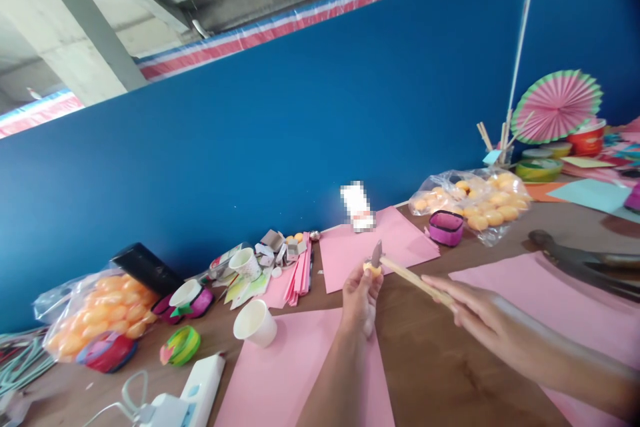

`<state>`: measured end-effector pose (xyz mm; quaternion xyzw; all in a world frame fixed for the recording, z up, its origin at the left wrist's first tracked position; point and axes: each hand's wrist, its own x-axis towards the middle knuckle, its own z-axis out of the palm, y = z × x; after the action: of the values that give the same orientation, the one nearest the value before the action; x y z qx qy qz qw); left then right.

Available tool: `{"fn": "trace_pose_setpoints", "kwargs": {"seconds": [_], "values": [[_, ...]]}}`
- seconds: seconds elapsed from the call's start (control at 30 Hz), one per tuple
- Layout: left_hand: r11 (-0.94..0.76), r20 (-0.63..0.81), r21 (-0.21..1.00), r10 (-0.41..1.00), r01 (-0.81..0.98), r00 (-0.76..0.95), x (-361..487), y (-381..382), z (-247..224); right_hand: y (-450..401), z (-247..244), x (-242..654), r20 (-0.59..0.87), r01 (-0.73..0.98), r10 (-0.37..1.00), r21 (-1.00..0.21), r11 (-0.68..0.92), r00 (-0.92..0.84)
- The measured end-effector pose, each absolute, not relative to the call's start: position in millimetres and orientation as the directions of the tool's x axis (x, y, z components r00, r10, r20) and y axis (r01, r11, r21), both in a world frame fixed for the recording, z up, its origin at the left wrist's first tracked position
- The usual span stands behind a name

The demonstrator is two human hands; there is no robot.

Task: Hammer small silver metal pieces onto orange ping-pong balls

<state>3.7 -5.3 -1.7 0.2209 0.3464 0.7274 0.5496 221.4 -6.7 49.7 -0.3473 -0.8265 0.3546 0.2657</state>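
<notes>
Near the middle of the head view, my left hand [361,297] is closed around a small orange ball [372,269], mostly covered by the fingers. My right hand [475,310] grips a pale wooden stick [415,280], which slants up and left towards that ball. At the stick's far end a grey pointed piece [377,253] stands over the ball; whether it is fixed to the stick I cannot tell. Below my left hand lies a pink sheet [305,373], with a white paper cup [255,323] standing on its far left part.
Bags of orange balls lie at left [107,307] and back right [493,200]. A power strip [205,387] is at front left. More pink paper [380,247], a purple container [446,228] and a dark curved tool [575,260] lie beyond my hands. A blue partition [300,127] borders the table.
</notes>
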Motion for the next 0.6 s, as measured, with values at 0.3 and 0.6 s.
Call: {"fn": "trace_pose_setpoints", "kwargs": {"seconds": [0.3, 0.6], "values": [[-0.153, -0.080, 0.714, 0.951, -0.683, -0.298, 3.4, -5.7, -0.1, -11.2, 46.8, 216.8, 0.296, 0.382, 0.748, -0.715, 0.586, -0.594], [-0.178, -0.063, 0.692, 0.951, -0.700, -0.303, 2.4, -5.8, 0.2, -11.6, 44.1, 216.1, 0.306, 0.401, 0.752, -0.697, 0.595, -0.584]]}}
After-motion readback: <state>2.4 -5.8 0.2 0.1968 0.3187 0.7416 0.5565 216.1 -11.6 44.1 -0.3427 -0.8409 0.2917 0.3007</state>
